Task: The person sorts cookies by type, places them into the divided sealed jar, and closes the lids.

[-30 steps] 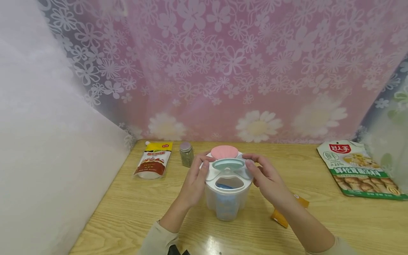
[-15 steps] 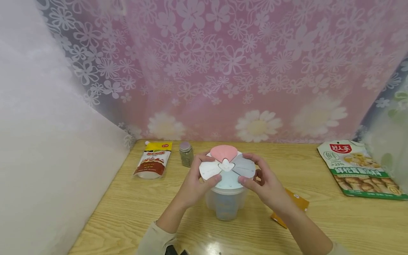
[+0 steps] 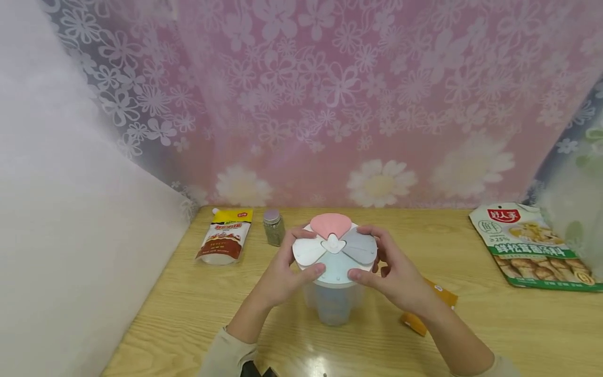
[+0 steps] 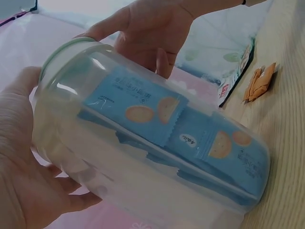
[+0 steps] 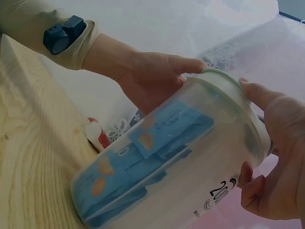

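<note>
A clear plastic food storage container (image 3: 333, 309) stands on the table, its round lid split into petal-like flaps: pink (image 3: 331, 225), white, grey and pale blue (image 3: 335, 266). All the flaps lie flat. My left hand (image 3: 285, 275) grips the lid's left side, thumb on the front edge of the pale blue flap and fingers around the rim. Mirroring it on the right, my right hand (image 3: 400, 277) holds the rim with its thumb on the same flap. Through the clear wall in the left wrist view, blue snack packets (image 4: 143, 109) with biscuit pictures fill one compartment.
Behind to the left lie a spouted pouch (image 3: 225, 238) and a small glass spice jar (image 3: 274, 229). An orange packet (image 3: 414, 323) is partly under the right forearm. A large mushroom-printed bag (image 3: 532, 248) lies far right. A floral curtain (image 3: 301, 104) hangs behind the table.
The pale blue flap stood raised over an open compartment; it has swung down flat. Both thumbs have come forward onto its front edge. The container stays in place.
</note>
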Demonstrator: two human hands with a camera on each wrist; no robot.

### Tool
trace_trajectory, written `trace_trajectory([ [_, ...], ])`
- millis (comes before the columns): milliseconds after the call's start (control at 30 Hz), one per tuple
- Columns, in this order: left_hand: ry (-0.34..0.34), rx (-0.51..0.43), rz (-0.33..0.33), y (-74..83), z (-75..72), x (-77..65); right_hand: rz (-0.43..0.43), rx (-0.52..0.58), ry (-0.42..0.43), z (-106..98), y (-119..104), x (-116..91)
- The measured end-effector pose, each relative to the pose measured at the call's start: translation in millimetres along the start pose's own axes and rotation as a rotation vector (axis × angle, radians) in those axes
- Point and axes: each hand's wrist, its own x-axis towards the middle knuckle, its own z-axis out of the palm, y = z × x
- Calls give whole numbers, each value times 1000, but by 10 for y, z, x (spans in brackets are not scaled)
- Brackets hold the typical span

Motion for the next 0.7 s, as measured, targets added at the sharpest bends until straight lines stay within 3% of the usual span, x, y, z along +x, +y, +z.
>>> trace_trajectory([
  [100, -10, -20, 13, 9, 0, 1, -11, 7, -9, -3, 10, 1],
  [200, 25, -14, 17, 22, 16, 10, -18, -11, -30, -40, 40, 5],
  [367, 219, 64, 72, 16, 19, 28, -57, -88, -58, -174, 69, -27],
  [467, 261, 107, 100, 20, -8, 16, -93, -157, -47, -233, 49, -49],
  [600, 180, 122, 19, 61, -19, -1, -169, -203, -50, -279, 0, -70],
  [700, 230, 86, -34, 74, -12, 10, -249, -196, -25, -294, -27, -71],
])
